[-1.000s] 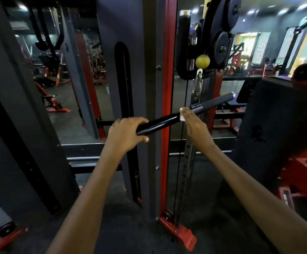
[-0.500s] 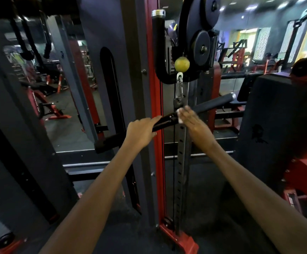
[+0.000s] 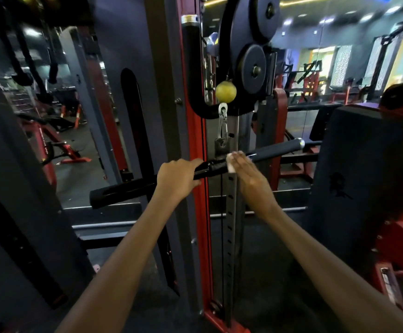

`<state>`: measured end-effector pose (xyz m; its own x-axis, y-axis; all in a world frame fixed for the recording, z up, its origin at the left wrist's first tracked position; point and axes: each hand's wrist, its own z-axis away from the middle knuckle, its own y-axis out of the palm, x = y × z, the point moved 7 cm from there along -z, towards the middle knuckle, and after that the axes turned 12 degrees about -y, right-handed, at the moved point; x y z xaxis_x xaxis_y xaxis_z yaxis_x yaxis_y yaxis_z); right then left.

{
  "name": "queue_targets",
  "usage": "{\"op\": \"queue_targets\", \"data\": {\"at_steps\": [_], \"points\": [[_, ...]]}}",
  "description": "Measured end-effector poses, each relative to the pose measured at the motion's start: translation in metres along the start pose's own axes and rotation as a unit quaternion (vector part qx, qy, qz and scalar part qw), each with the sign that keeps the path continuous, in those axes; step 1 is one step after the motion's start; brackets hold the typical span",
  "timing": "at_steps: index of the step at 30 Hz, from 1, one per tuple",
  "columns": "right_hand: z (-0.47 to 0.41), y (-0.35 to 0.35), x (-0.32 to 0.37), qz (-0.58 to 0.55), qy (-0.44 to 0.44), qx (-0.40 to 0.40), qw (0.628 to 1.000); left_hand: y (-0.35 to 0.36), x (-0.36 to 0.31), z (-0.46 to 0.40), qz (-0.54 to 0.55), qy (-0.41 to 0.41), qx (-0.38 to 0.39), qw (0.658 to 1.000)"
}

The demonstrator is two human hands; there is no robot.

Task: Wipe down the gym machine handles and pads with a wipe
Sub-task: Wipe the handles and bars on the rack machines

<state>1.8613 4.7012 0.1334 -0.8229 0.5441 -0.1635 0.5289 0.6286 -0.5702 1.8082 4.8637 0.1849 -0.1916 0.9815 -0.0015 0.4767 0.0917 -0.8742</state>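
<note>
A: White wipe [image 3: 230, 164]: under right hand [image 3: 248, 177], straight fingers pressed together on cable bar [image 3: 205, 168], mid-shaft.

B: Bar axis eight to two o'clock. Left hand [image 3: 177, 177] curled round shaft (steadying); unwiped grip [image 3: 277, 148] towards two.

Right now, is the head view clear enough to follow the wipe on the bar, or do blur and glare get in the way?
Head view: dim gym, with the bright windows far right blown out; wide-angle bending at the edges; glossy glare streaks along the bar; the wipe under the right hand reads clearly as white; the left hand gripping the bar is sharp; the background machines are soft.
</note>
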Motion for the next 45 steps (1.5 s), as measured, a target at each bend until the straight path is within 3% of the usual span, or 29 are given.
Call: {"op": "queue_targets", "data": {"at_steps": [5,7,9,12,14,17,20,22,24,26,30,34,36,39,43,45], "points": [[0.005,-0.018,-0.042,-0.065,0.156,-0.054,0.984,0.0,0.003,0.0,0.014,0.0,-0.006,1.0],[-0.003,-0.015,-0.022,-0.078,0.141,-0.064,0.985,0.003,0.001,0.0,0.015,-0.004,-0.001,1.0],[-0.01,-0.007,0.005,-0.064,0.064,-0.04,0.995,0.005,0.001,-0.001,0.014,-0.01,0.004,1.0],[-0.008,-0.003,-0.005,-0.02,0.009,-0.016,1.0,0.006,0.0,0.001,0.029,-0.015,0.005,0.999],[-0.002,-0.01,-0.037,0.016,0.046,-0.023,0.999,0.006,0.0,0.001,0.037,-0.015,0.005,0.999],[0.004,-0.026,-0.093,0.032,0.175,-0.029,0.984,0.005,-0.001,0.001,0.036,-0.014,0.001,0.999],[-0.009,-0.031,-0.102,0.018,0.264,-0.012,0.964,0.003,-0.003,0.001,0.023,-0.013,-0.008,1.0],[-0.031,-0.021,-0.072,-0.025,0.225,0.035,0.973,0.002,-0.003,0.002,0.019,-0.016,-0.015,1.0],[-0.048,-0.007,-0.036,-0.061,0.122,0.104,0.985,0.001,-0.002,0.003,0.023,-0.016,-0.02,0.999],[-0.052,-0.005,-0.03,-0.078,0.065,0.124,0.987,-0.001,-0.003,0.005,0.026,-0.015,-0.022,0.999],[-0.034,-0.018,-0.091,-0.03,0.121,0.108,0.986,-0.003,-0.008,0.007,0.028,-0.025,-0.01,0.999],[-0.006,-0.037,-0.148,0.019,0.214,0.038,0.976,-0.005,-0.012,0.008,0.03,-0.026,-0.01,0.999],[0.002,-0.039,-0.147,0.008,0.248,0.006,0.969,-0.002,-0.012,0.005,0.019,-0.031,0.034,0.999],[-0.001,-0.03,-0.109,-0.019,0.223,-0.002,0.975,0.001,-0.02,-0.002,0.026,-0.037,0.122,0.992],[-0.009,-0.025,-0.061,-0.045,0.123,0.016,0.991,-0.005,-0.048,-0.017,0.065,-0.018,0.1,0.993],[-0.003,-0.022,-0.079,-0.04,0.137,0.035,0.989,0.002,-0.052,-0.021,0.062,-0.018,0.115,0.991]]}}
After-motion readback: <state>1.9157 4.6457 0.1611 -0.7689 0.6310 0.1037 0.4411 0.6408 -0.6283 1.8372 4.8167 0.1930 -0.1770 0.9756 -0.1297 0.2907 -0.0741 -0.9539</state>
